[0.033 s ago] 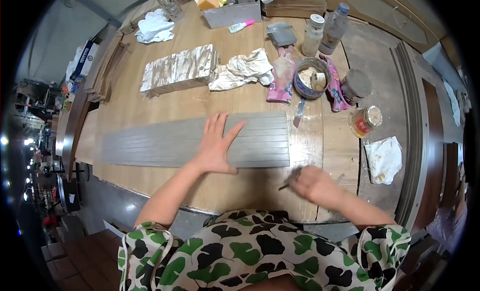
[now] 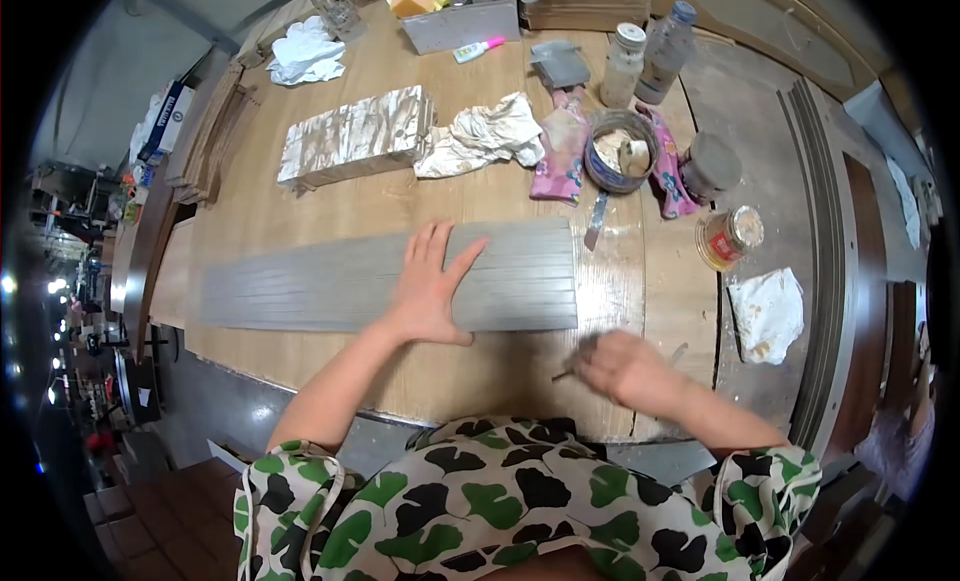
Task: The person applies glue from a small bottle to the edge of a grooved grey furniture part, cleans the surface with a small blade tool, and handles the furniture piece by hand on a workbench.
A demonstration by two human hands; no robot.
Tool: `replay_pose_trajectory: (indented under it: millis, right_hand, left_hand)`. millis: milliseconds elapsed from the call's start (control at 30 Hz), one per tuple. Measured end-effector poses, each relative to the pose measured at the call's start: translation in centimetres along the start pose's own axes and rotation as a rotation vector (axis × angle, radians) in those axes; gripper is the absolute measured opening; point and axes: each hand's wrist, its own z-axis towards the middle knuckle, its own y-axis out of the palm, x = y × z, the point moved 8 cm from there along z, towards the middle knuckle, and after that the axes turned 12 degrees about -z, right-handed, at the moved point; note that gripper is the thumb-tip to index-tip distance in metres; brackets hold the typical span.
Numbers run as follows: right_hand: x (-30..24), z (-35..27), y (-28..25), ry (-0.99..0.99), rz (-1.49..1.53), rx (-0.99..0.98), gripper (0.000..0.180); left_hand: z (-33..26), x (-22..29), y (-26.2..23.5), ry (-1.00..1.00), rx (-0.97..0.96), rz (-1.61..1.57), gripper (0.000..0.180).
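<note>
A long grey panel (image 2: 300, 286) with lengthwise grooves lies flat on the wooden worktable. My left hand (image 2: 428, 291) is open upon it, fingers spread across the strips and thumb over the near edge. Off the panel's near right corner, my right hand (image 2: 622, 369) is closed around a small, thin dark tool (image 2: 560, 377). Only the tool's tip shows past the fingers, and blur hides its kind. Beyond the panel's right end rests a flat metal scraper blade (image 2: 597, 221), beside a round tub (image 2: 620, 153) of pale paste with something light stuck in it.
A white-and-brown streaked block (image 2: 355, 138) and a stained crumpled cloth (image 2: 485, 139) lie behind the panel. Around the tub are pink patterned cloth (image 2: 558, 161), jars and a bottle (image 2: 667, 56). At right sit an upturned cup (image 2: 730, 238) and a folded white cloth (image 2: 768, 316).
</note>
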Motion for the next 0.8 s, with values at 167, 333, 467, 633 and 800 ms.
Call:
replay_pose_trajectory:
  millis: [167,333,467,633,800]
  right_hand:
    - [12.8,3.7,-0.9,0.393,-0.104,0.245,0.02]
    - [10.0,2.9,1.3,0.299,-0.141,0.15,0.022]
    - [4.5,-0.5,0.1,0.17,-0.122,-0.049,0.019]
    - [9.6,3.8,-1.8,0.222,-0.308,0.139,0.007]
    - [9.6,4.3,1.8,0.179,-0.37,-0.015,0.006]
  left_hand:
    - [1.0,1.1,-0.3,0.025,-0.018,0.029,0.121]
    - [0.5,0.5,-0.3,0.024,-0.02,0.072,0.123]
    - [0.4,0.4,0.1,0.019,-0.001,0.061,0.121]
    - [1.0,1.1,0.0,0.06,-0.006,0.055,0.12]
    - [0.7,0.7,0.2,0.025,-0.03,0.092,0.122]
